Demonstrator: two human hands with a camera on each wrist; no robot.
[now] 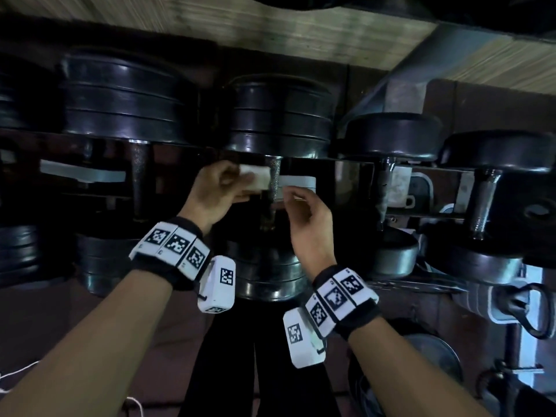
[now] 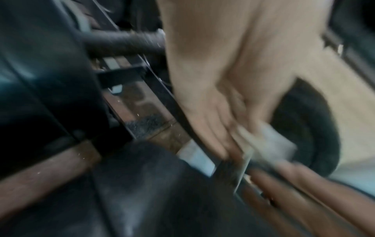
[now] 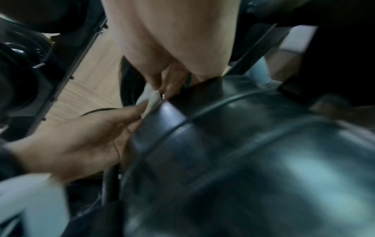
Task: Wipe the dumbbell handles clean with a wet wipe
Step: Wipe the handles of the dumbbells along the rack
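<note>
A black dumbbell (image 1: 279, 115) lies on the rack, its knurled steel handle (image 1: 274, 179) running between the plates. My left hand (image 1: 243, 182) pinches a white wet wipe (image 1: 255, 176) just left of the handle. On the handle's right, my right hand (image 1: 288, 195) pinches the wipe's other end. The stretch of wipe around the handle is hidden. The right wrist view shows my right fingers (image 3: 168, 83) and my left hand (image 3: 81, 141) both on the wipe (image 3: 150, 99). The left wrist view is blurred, with the wipe (image 2: 271, 144) at my left fingertips (image 2: 223, 136).
More black dumbbells fill the rack, one to the left (image 1: 120, 97) and two to the right (image 1: 391, 136) (image 1: 496, 152). Behind the rack is wood floor (image 1: 270, 28). My dark-trousered legs (image 1: 228, 371) stand below, and a white cord (image 1: 18, 374) lies at the bottom left.
</note>
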